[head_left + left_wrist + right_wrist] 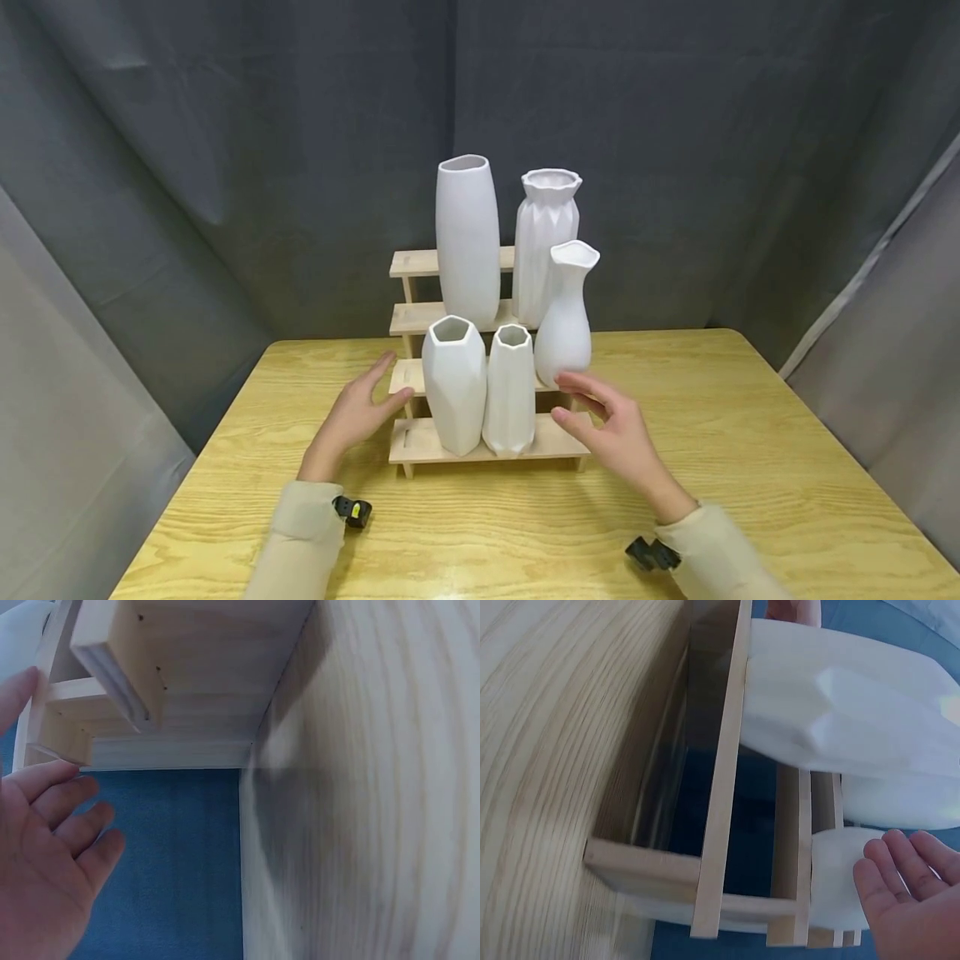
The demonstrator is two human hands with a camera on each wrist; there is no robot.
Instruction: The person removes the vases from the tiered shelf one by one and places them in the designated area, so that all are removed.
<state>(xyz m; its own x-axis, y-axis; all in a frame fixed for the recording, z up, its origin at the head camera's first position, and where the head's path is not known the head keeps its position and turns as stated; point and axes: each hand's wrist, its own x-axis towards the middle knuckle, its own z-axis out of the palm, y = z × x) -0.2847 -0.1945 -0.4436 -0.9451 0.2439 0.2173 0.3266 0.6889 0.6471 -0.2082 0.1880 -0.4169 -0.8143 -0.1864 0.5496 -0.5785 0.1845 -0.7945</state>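
Several white vases stand on a stepped wooden rack (558,437) in the head view. A faceted vase (455,392) and a slim ribbed vase (510,400) are on the lowest step. Behind them to the right is a narrow-necked vase (564,337), with a tall smooth vase (468,242) and a pleated vase (542,250) higher up. My left hand (362,412), fingers loosely spread, is beside the rack's left end and holds nothing. My right hand (611,429) is at the right end, its fingertips near the narrow-necked vase's base, thumb apart and nothing gripped.
The rack stands on a yellow wood-grain table (450,525). Dark grey curtains (337,150) hang behind it, with lighter cloth (67,400) at the left. In the left wrist view, the rack's end supports (120,667) are close to the left fingers.
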